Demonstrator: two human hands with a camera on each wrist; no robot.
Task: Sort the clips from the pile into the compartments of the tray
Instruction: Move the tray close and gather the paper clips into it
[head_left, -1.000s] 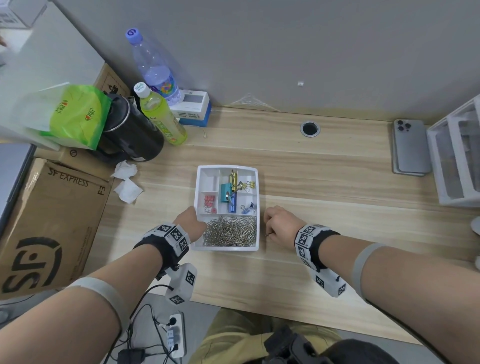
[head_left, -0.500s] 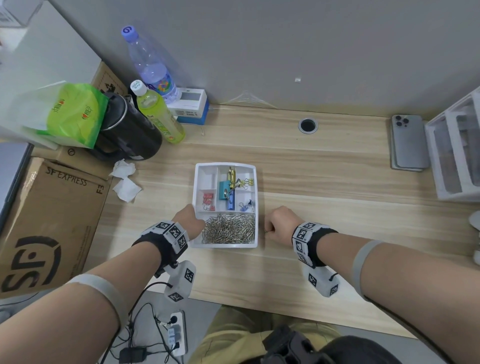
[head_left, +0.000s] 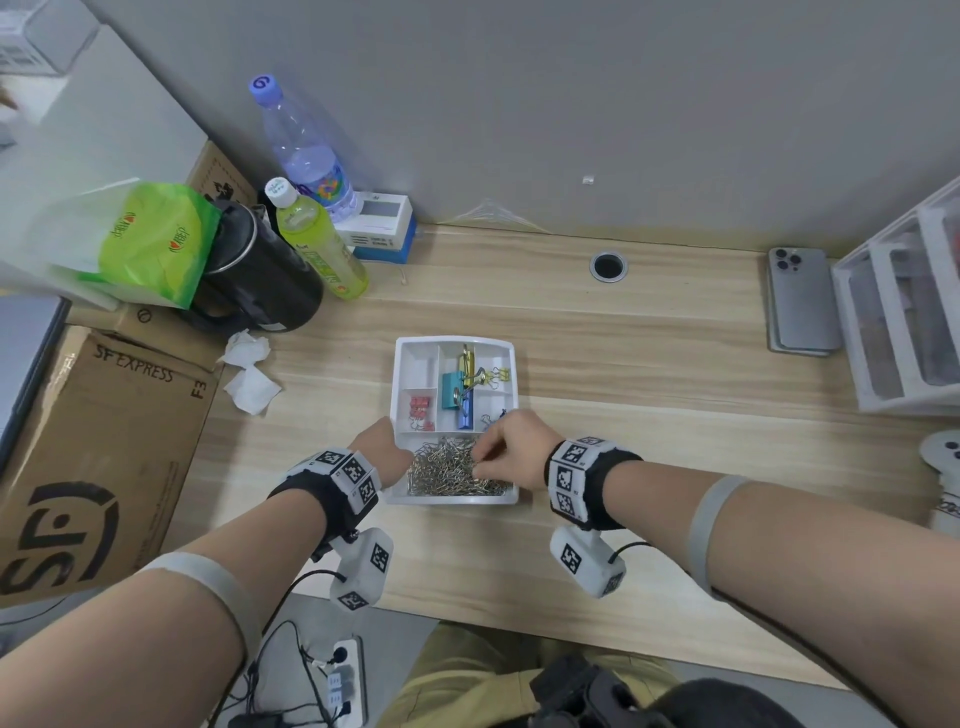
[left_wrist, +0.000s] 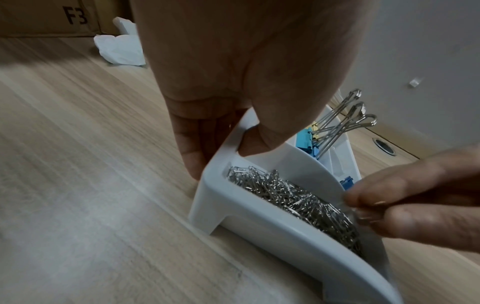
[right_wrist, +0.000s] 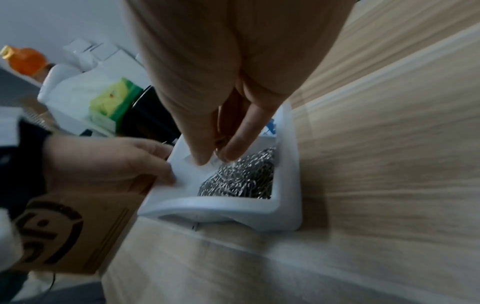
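The white compartment tray (head_left: 400, 374) sits mid-desk. Its near compartment holds a pile of silver paper clips (head_left: 441, 475). Farther compartments hold pink (head_left: 420, 408), teal (head_left: 451, 391), gold (head_left: 470, 364) and blue (head_left: 466, 413) binder clips. My left hand (head_left: 387, 449) grips the tray's left wall (left_wrist: 215, 205), thumb inside and fingers outside. My right hand (head_left: 480, 460) reaches over the pile (right_wrist: 241, 181). Its thumb and fingers (right_wrist: 217, 158) pinch a small paper clip just above the heap, and the left wrist view shows the pinch (left_wrist: 363, 207) too.
Left of the desk are a cardboard box (head_left: 93, 457), a black jug (head_left: 260, 280), a green bottle (head_left: 317, 244), a water bottle (head_left: 306, 150) and crumpled tissues (head_left: 249, 374). A phone (head_left: 800, 301) and a white drawer unit (head_left: 904, 312) stand at the right. A cable hole (head_left: 608, 266) lies behind the tray.
My right hand has left the desk beside the tray, moved left over the paper clip compartment and pinched into the pile. My left hand stays on the tray's left wall.
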